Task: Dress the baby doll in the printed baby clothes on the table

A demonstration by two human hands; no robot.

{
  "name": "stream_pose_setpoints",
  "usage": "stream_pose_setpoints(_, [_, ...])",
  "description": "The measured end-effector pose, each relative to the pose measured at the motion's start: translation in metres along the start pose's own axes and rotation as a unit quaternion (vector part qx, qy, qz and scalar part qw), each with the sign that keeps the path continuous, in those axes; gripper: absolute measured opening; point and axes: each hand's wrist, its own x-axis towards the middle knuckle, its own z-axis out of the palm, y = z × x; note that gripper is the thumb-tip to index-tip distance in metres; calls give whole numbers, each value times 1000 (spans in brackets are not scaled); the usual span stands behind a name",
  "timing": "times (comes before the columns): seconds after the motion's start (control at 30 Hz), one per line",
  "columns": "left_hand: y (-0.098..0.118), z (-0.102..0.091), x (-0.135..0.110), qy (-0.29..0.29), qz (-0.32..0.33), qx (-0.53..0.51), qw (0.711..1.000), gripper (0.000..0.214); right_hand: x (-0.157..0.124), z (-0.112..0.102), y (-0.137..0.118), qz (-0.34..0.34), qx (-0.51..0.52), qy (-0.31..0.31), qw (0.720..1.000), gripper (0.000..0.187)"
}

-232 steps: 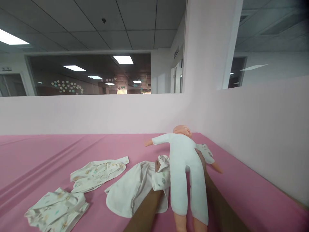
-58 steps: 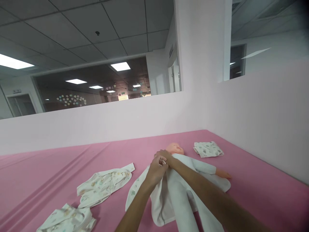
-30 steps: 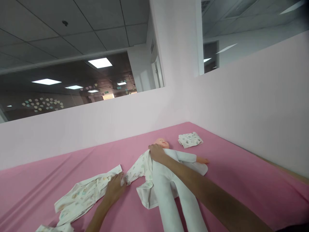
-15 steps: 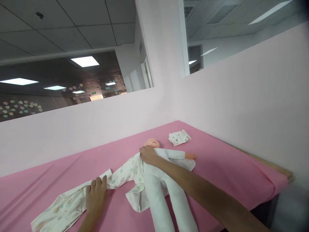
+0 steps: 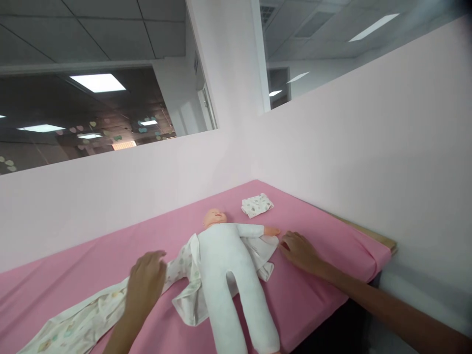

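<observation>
A baby doll [image 5: 224, 260] in a white bodysuit lies on its back on the pink sheet [image 5: 317, 285], head toward the wall. An open patterned baby garment [image 5: 186, 290] is spread under it. My left hand [image 5: 145, 282] hovers over the garment's left sleeve, fingers loosely curved and apart, holding nothing. My right hand [image 5: 299, 250] rests on the sheet just right of the doll's outstretched hand, at the garment's right edge, fingers extended.
A folded patterned cloth [image 5: 257, 205] lies near the corner by the pink partition wall [image 5: 350, 147]. Another patterned garment [image 5: 70, 327] stretches along the sheet at the lower left. The table's right edge [image 5: 372, 241] drops off close to my right arm.
My right hand left the doll's chest and moved to the sheet right of the doll. My left hand lifted off the sleeve. The view swung to the right.
</observation>
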Motion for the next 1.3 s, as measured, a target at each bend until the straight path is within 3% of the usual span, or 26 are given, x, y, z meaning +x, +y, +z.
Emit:
stream_pose_setpoints(0.1, [84, -14, 52, -30, 111, -110, 987, 33, 3, 4, 0, 13, -15, -18, 1000, 30])
stream_pose_setpoints(0.17, [139, -14, 84, -133, 230, -119, 957, 31, 7, 5, -7, 18, -22, -27, 999, 32])
stream_pose_setpoints(0.23, [185, -6, 110, -246, 289, -93, 921, 33, 6, 5, -14, 19, -7, -50, 999, 35])
stream_pose_setpoints(0.3, [217, 10, 129, -288, 299, -74, 907, 41, -4, 2, -19, 9, 22, -64, 998, 37])
stream_pose_setpoints(0.37, [234, 28, 138, -310, 299, -58, 901, 47, -21, -2, -23, -6, 46, -51, 998, 38])
stream_pose_setpoints(0.53, [233, 57, 135, -293, 261, -32, 919, 44, -48, -9, -36, -82, 77, -40, 993, 19])
stream_pose_setpoints(0.67, [224, 55, 132, -266, 246, -29, 932, 41, -33, -1, -36, -120, 60, -42, 990, 16])
stream_pose_setpoints(0.77, [218, 48, 132, -255, 242, -31, 936, 38, -12, 3, -19, -134, -22, -37, 990, 15])
stream_pose_setpoints(0.87, [210, 39, 131, -251, 237, -39, 938, 34, 11, -7, 18, -68, -115, -16, 991, 15])
stream_pose_setpoints(1.07, [191, 21, 123, -266, 222, -82, 935, 34, 56, -44, 96, 88, -168, 31, 981, 22])
stream_pose_setpoints(1.17, [190, 15, 118, -268, 215, -102, 934, 33, 66, -41, 103, 123, -163, 31, 978, 24])
stream_pose_setpoints(1.3, [194, 15, 114, -256, 204, -121, 937, 29, 72, -24, 85, 121, -129, 9, 984, 24])
